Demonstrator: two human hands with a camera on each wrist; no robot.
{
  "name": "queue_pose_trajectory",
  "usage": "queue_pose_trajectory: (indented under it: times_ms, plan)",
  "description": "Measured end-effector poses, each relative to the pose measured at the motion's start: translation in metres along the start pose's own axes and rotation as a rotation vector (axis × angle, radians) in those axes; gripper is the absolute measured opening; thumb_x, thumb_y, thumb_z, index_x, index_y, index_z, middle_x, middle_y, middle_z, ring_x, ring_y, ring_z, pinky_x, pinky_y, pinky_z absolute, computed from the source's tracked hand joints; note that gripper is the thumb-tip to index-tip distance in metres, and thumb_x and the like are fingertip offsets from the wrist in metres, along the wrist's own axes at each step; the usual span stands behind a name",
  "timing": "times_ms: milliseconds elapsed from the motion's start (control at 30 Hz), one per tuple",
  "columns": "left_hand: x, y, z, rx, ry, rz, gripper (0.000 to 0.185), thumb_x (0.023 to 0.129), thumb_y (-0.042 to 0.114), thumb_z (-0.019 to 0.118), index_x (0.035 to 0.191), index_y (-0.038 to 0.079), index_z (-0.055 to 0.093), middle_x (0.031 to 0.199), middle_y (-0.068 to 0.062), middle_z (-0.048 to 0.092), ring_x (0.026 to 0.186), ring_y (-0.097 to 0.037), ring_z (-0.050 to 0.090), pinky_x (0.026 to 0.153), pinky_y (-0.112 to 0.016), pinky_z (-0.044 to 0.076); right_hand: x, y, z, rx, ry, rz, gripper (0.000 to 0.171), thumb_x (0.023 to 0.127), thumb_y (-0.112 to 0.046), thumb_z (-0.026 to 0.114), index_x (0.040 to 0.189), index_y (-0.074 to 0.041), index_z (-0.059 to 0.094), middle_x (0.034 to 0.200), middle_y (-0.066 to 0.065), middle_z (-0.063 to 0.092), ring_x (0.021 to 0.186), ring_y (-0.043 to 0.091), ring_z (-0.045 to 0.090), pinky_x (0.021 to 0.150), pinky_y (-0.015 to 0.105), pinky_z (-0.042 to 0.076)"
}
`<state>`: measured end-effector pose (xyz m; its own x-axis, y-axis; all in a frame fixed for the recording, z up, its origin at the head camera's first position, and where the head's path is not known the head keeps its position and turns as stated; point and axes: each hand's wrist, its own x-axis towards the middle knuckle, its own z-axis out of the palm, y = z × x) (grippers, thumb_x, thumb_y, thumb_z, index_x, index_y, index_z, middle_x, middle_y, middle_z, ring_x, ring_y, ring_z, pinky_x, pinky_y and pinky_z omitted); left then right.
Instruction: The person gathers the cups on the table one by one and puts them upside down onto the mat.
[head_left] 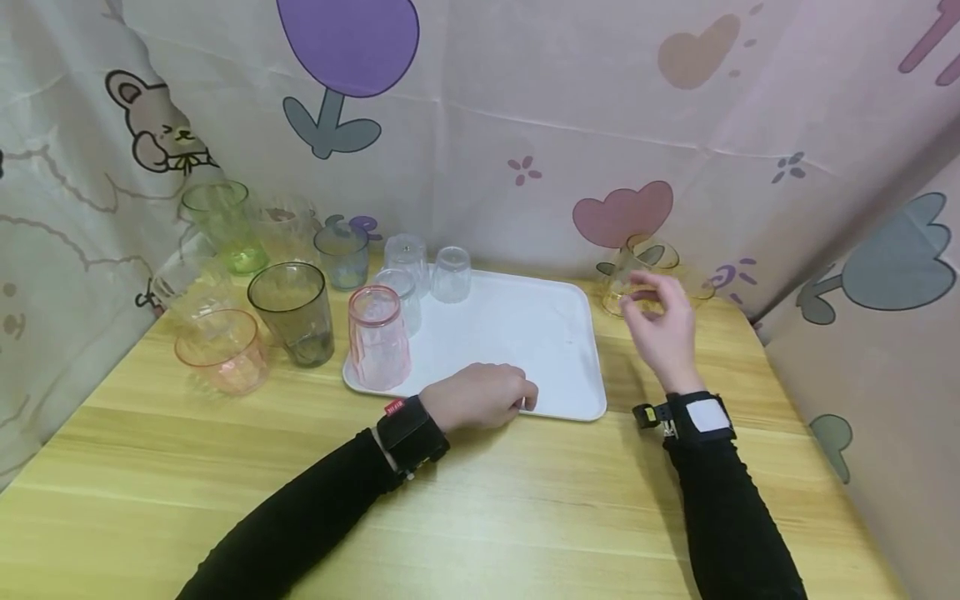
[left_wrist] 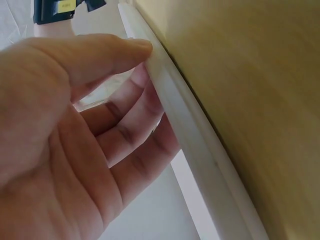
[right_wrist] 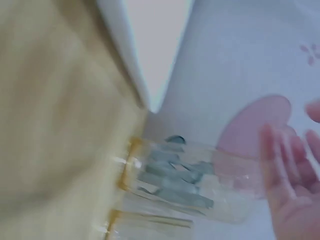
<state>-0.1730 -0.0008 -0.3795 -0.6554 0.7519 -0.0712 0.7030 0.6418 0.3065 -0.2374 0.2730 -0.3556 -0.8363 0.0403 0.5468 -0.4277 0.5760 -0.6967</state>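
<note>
Standing near the right grip point(head_left: 667, 333), the taller yellow glass point(right_wrist: 192, 180)

legible text: none | head view, lower centre: red tag point(head_left: 393, 407) on black wrist strap point(head_left: 414, 435), lettering too small | left wrist view, upper left: yellow label point(left_wrist: 65, 6) on dark wristband point(left_wrist: 45, 15), marks unreadable

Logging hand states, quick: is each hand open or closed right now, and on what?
Left hand: closed, gripping the tray at its rim.
Right hand: open, holding nothing, by a yellow glass.
</note>
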Motion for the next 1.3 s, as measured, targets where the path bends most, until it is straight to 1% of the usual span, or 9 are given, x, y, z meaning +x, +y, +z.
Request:
queue_pose_trajectory:
  times_ms: [100, 200, 300, 400, 567, 667, 767, 1133, 1300]
  plan:
    - [0.0, 0.0, 0.0, -0.001, -0.001, -0.002, 0.025, 0.1, 0.006, 0.059, 0.112, 0.02, 0.076, 0.11, 0.004, 0.07, 0.101, -0.01, 0.064, 0.083, -0.029, 0.056, 0.009, -0.002, -0.007, 0.072, 0.177, -0.006, 0.037, 0.094, 0.003, 0.067, 0.13, 0.0, 0.065, 0.122, -0.002, 0.059, 0.105, 0.011, 0.062, 0.082, 0.013, 0.054]
    - [0.0, 0.0, -0.001, 0.001, -0.003, -0.003, 0.025, 0.1, 0.006, 0.059, 0.113, 0.02, 0.076, 0.111, 0.004, 0.07, 0.102, -0.011, 0.064, 0.084, -0.03, 0.056, 0.018, -0.007, -0.015, 0.097, 0.322, 0.056, 0.037, 0.094, 0.001, 0.067, 0.13, -0.004, 0.065, 0.122, -0.009, 0.055, 0.112, 0.01, 0.059, 0.091, 0.021, 0.054]
    - [0.001, 0.0, 0.0, 0.003, -0.008, -0.006, 0.025, 0.1, 0.007, 0.059, 0.113, 0.02, 0.075, 0.111, 0.004, 0.07, 0.102, -0.01, 0.063, 0.083, -0.03, 0.056, 0.026, -0.009, -0.023, 0.107, 0.418, 0.151, 0.041, 0.093, -0.001, 0.066, 0.134, -0.007, 0.061, 0.126, -0.008, 0.052, 0.117, 0.008, 0.051, 0.099, 0.026, 0.049]
    - [0.002, 0.0, 0.0, 0.004, -0.018, -0.007, 0.026, 0.1, 0.006, 0.059, 0.114, 0.021, 0.075, 0.111, 0.004, 0.069, 0.101, -0.01, 0.063, 0.083, -0.029, 0.055, 0.03, 0.004, -0.033, 0.088, 0.453, 0.279, 0.052, 0.094, -0.008, 0.067, 0.144, -0.015, 0.052, 0.138, -0.008, 0.047, 0.124, 0.003, 0.042, 0.105, 0.022, 0.042]
    - [0.003, 0.0, 0.001, 0.0, -0.015, -0.007, 0.026, 0.1, 0.006, 0.058, 0.114, 0.021, 0.075, 0.112, 0.004, 0.07, 0.103, -0.01, 0.063, 0.082, -0.029, 0.055, 0.035, 0.042, -0.048, 0.17, 0.399, 0.477, 0.082, 0.093, -0.02, 0.075, 0.16, -0.026, 0.028, 0.16, -0.01, 0.032, 0.144, 0.003, 0.027, 0.113, 0.011, 0.027]
    - [0.003, 0.0, 0.001, 0.007, -0.011, -0.008, 0.025, 0.1, 0.007, 0.059, 0.113, 0.021, 0.075, 0.111, 0.004, 0.07, 0.102, -0.01, 0.063, 0.082, -0.029, 0.056, 0.036, 0.053, -0.051, 0.288, 0.328, 0.597, 0.101, 0.091, -0.025, 0.08, 0.165, -0.03, 0.011, 0.169, -0.011, 0.017, 0.153, 0.005, 0.014, 0.121, 0.016, 0.017]
    - [0.003, -0.001, 0.0, 0.022, -0.009, -0.008, 0.022, 0.101, 0.009, 0.06, 0.111, 0.021, 0.075, 0.108, 0.004, 0.069, 0.1, -0.01, 0.063, 0.081, -0.029, 0.055, 0.038, 0.061, -0.051, 0.322, 0.253, 0.684, 0.114, 0.091, -0.03, 0.082, 0.167, -0.031, -0.003, 0.172, -0.015, 0.002, 0.155, 0.004, 0.003, 0.125, 0.022, 0.01]
    - [0.003, -0.001, 0.0, 0.023, -0.013, -0.013, 0.02, 0.102, 0.011, 0.06, 0.111, 0.02, 0.075, 0.108, 0.004, 0.07, 0.099, -0.01, 0.063, 0.08, -0.03, 0.055, 0.044, 0.088, -0.042, 0.358, 0.131, 0.815, 0.125, 0.092, -0.022, 0.081, 0.164, -0.029, -0.02, 0.172, -0.014, -0.008, 0.157, 0.011, -0.008, 0.126, 0.027, 0.008]
    - [0.003, 0.0, 0.001, 0.024, -0.012, -0.013, 0.02, 0.103, 0.011, 0.059, 0.111, 0.021, 0.074, 0.109, 0.005, 0.069, 0.1, -0.011, 0.063, 0.081, -0.03, 0.055, 0.044, 0.097, -0.041, 0.407, 0.109, 0.817, 0.119, 0.094, -0.015, 0.078, 0.164, -0.028, -0.018, 0.173, -0.008, -0.01, 0.157, 0.01, -0.009, 0.126, 0.026, 0.005]
